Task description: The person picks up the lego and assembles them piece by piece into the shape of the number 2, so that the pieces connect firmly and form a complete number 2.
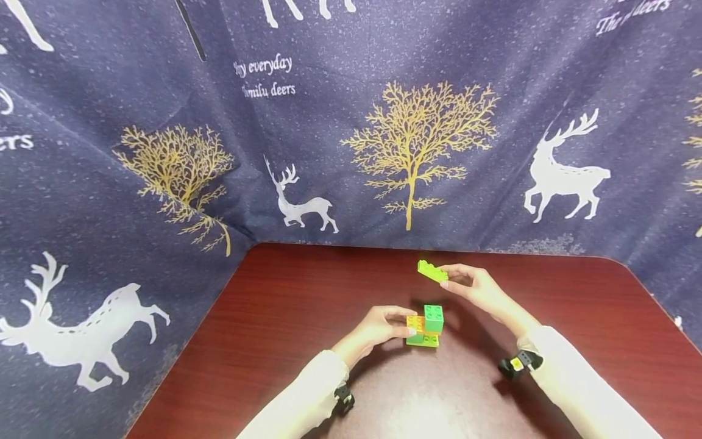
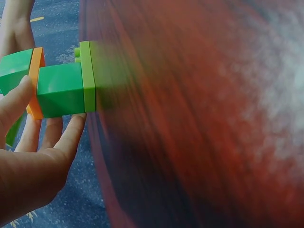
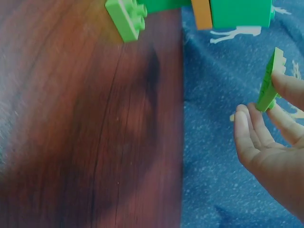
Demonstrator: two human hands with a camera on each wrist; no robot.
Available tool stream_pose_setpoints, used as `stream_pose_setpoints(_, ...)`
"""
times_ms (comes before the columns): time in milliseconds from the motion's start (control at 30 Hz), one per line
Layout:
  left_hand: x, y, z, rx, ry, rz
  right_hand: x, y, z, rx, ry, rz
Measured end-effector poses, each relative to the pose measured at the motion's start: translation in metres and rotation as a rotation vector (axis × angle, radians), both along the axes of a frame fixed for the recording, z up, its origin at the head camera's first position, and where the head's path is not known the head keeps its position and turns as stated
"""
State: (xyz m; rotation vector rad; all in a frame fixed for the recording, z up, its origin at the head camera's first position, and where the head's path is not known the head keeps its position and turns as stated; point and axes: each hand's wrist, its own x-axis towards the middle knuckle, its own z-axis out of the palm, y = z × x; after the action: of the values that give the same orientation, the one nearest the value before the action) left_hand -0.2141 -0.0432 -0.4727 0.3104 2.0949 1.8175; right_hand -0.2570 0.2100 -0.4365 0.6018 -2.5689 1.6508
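A small stack of toy building bricks stands on the table, held at its left side by my left hand (image 1: 378, 326), thumb and fingers around the orange plate (image 1: 415, 323). On top of that plate, to the right, sits a green brick (image 1: 433, 317). Under it come another green brick (image 2: 61, 90) and, at the bottom, a lime plate (image 2: 88, 76) with bare studs on one side. My right hand (image 1: 477, 289) is raised behind and right of the stack. Its thumb and fingers pinch a loose lime plate (image 1: 432, 271), studs upward and tilted.
The dark red wooden table (image 1: 307, 280) carries the stack near its middle. A blue cloth (image 1: 340, 201) printed with deer and trees hangs along the far and left edges. Both forearms wear white sleeves with black wrist cameras.
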Motion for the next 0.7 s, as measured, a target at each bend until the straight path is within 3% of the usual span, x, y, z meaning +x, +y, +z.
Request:
stream_pose_setpoints(367, 0.003, 0.0, 0.003, 0.01, -0.001, 0.011, 0.025, -0.005, 0.004, 0.055, 0.06, 0.047)
stream_pose_setpoints(700, 0.003, 0.0, 0.004, -0.004, -0.006, 0.023, 0.042, -0.004, 0.002, 0.003, 0.043, 0.12)
